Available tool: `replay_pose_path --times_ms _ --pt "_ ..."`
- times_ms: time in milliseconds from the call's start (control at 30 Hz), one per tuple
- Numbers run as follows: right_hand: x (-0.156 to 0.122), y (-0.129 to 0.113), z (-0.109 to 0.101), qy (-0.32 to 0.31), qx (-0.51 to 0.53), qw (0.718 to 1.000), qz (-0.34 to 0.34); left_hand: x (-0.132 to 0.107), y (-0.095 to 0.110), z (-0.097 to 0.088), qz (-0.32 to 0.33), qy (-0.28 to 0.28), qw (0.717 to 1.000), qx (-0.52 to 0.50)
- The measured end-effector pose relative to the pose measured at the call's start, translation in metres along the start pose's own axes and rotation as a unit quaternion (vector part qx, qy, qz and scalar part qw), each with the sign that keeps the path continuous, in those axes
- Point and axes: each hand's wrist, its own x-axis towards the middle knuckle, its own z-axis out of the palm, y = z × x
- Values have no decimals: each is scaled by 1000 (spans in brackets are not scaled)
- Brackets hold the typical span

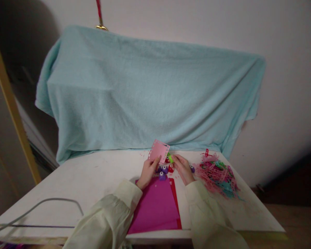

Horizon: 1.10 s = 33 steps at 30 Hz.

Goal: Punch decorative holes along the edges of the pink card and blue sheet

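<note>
My left hand (pixel 148 172) pinches a small pink card (pixel 159 150) with punched holes along its edges, holding it tilted above the white table (pixel 93 180). My right hand (pixel 182 168) is closed around a small green punch (pixel 170 158) at the card's right edge. Below the hands lie small purple punches (pixel 162 172) and a red one (pixel 170 169). A magenta paper sheet (pixel 157 205) lies over a red sheet (pixel 176 204) between my pale-sleeved forearms.
A heap of punched pink, teal and green paper scraps (pixel 217 174) lies at the table's right. A light blue towel (pixel 150 93) drapes over something behind the table. A grey cable (pixel 41 204) loops across the left front. A wooden post (pixel 12 107) stands at left.
</note>
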Motion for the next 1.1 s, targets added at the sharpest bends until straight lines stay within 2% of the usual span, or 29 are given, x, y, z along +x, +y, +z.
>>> replay_pose_path --times_ms 233,633,733,833,967,1100 --pt "1 -1 -1 6 14 1000 -12 -2 -1 2 -24 -30 999 15" --pt "0 -2 2 14 4 1000 -15 -4 0 3 -10 -59 997 49" --pt "1 -1 1 33 -19 999 -24 -4 -2 3 -16 -60 997 40" --pt "3 0 -6 89 -80 992 -37 -2 -3 1 -9 -28 999 13" --pt "4 4 -20 175 -244 952 -63 3 -5 -3 -1 45 999 -12" --pt "2 11 -23 192 -430 876 -107 7 -9 -5 11 72 997 -32"
